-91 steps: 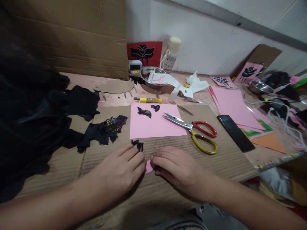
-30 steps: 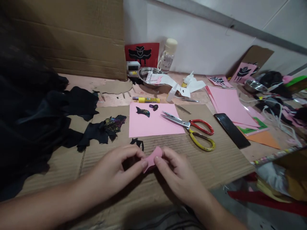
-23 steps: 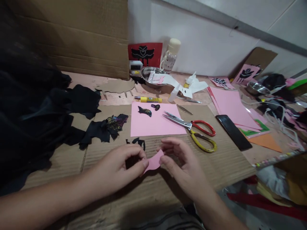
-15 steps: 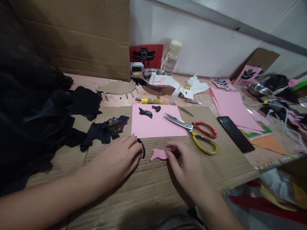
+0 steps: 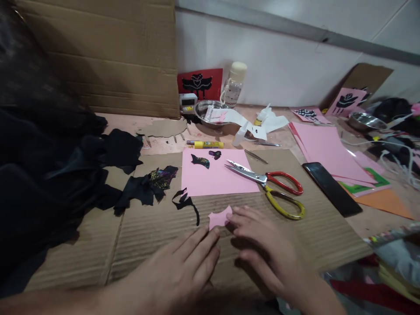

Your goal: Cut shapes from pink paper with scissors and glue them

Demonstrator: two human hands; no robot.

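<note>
A small pink paper cutout (image 5: pixel 219 217) with wavy, pointed edges lies on the corrugated cardboard sheet (image 5: pixel 147 245). My left hand (image 5: pixel 188 264) is just below it, fingers stretched out and fingertips at its lower edge. From the right, my right hand (image 5: pixel 267 247) reaches the cutout's right end with its fingertips, the thumb held apart. Left of the cutout is a thin curled black scrap (image 5: pixel 187 202). Behind it, a pink paper sheet (image 5: pixel 216 181) carries a glittery black cutout (image 5: pixel 201 161) and a smaller dark piece (image 5: pixel 215 155). Scissors (image 5: pixel 262 178) with one red and one yellow handle rest across its right edge.
Black fabric (image 5: pixel 65 175) is heaped at the left, with a glittery scrap (image 5: pixel 164 177). A yellow glue stick (image 5: pixel 208 145), tweezers (image 5: pixel 256 156) and a metal bowl (image 5: pixel 203 114) lie behind. To the right are a black phone (image 5: pixel 331 188) and stacked pink paper (image 5: pixel 331 148).
My left hand has moved away from the black scrap, down and right to the pink cutout. My right hand's pinch on the cutout has loosened, and its fingers have spread.
</note>
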